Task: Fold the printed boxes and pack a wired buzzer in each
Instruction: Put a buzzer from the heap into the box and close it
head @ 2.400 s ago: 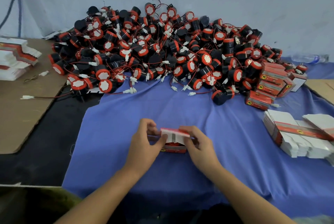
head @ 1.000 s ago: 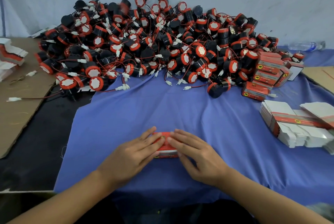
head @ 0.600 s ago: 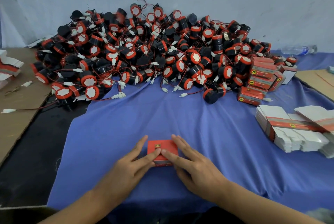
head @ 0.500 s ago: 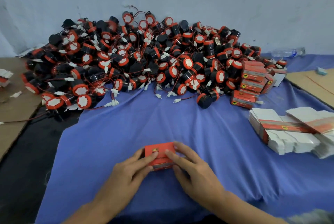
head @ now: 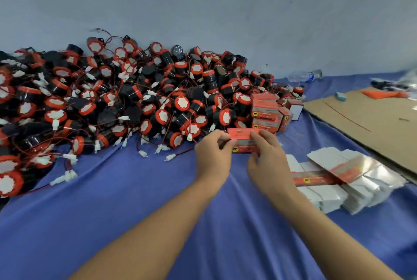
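you sit at a small hand-packing workshop: a big heap of wired buzzers (head: 135, 103) lies on a blue cloth (head: 135, 200) against a bare wall (head: 225, 4), with stacked packed boxes (head: 266, 112), flat box blanks (head: 338, 178) and cardboard sheets (head: 372, 121) beside it.

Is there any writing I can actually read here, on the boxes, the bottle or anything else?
None is readable.
Red box held in both hands: print lines and a yellow emblem, blurred.
Stacked red boxes: same emblem, text too small.
Flat box blanks: emblem only.
Water bottle: label blurred.
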Demonstrator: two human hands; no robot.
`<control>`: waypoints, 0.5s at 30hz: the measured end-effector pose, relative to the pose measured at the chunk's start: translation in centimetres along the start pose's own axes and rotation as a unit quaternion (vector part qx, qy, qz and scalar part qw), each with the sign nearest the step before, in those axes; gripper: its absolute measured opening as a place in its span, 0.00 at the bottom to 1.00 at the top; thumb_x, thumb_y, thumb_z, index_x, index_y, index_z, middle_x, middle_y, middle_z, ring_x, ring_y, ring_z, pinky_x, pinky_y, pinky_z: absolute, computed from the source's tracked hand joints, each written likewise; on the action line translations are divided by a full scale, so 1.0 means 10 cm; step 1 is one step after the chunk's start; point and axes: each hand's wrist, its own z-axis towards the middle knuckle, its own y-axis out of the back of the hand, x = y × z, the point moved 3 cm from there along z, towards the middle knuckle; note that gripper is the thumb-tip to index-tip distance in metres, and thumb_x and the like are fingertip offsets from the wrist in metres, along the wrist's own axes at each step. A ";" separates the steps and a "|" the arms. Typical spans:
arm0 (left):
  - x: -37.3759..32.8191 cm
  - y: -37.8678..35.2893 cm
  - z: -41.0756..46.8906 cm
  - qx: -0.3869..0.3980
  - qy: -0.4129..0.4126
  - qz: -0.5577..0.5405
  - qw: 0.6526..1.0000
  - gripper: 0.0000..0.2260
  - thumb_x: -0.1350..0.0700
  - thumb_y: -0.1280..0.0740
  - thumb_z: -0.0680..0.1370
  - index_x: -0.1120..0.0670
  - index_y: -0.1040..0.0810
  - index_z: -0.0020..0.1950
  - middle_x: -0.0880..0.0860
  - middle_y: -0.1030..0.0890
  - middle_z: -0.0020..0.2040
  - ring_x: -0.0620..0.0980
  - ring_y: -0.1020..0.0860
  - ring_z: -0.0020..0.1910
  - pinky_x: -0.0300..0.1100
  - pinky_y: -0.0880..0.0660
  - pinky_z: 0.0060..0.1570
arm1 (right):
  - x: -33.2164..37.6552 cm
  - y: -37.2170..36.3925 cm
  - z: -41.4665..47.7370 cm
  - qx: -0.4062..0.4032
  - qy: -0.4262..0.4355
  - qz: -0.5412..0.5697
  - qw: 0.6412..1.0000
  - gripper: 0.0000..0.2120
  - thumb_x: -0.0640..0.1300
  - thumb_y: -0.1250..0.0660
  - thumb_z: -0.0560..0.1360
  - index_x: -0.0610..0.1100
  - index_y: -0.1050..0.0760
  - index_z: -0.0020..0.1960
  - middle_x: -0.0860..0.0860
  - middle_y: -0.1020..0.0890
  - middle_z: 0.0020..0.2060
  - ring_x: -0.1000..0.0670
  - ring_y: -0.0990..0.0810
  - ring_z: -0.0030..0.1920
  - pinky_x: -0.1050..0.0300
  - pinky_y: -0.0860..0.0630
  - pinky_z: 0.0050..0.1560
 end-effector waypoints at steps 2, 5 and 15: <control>0.03 -0.33 0.30 0.016 -0.001 0.017 1.000 0.04 0.63 0.29 0.78 0.59 0.18 0.53 0.53 0.15 0.48 0.49 0.17 0.49 0.46 0.21 0.54 | -0.17 0.04 0.31 0.015 -0.015 -0.030 0.999 0.28 0.32 0.37 0.75 0.38 0.30 0.75 0.43 0.31 0.76 0.42 0.32 0.75 0.55 0.37 0.73; 0.16 -0.73 0.63 0.113 0.012 0.015 0.993 0.18 0.67 0.31 0.78 0.56 0.25 0.66 0.55 0.18 0.59 0.51 0.20 0.58 0.51 0.24 0.63 | -0.47 -0.03 0.65 0.099 -0.037 -0.082 0.991 0.29 0.35 0.35 0.74 0.42 0.31 0.75 0.44 0.29 0.74 0.39 0.28 0.71 0.46 0.29 0.69; 0.61 -0.97 0.66 0.274 0.004 0.150 0.950 0.33 0.66 0.35 0.80 0.48 0.41 0.81 0.52 0.33 0.77 0.53 0.28 0.69 0.37 0.27 0.58 | -0.88 -0.24 0.78 0.197 -0.063 -0.139 0.968 0.40 0.34 0.38 0.76 0.47 0.51 0.84 0.50 0.51 0.83 0.43 0.43 0.81 0.48 0.37 0.76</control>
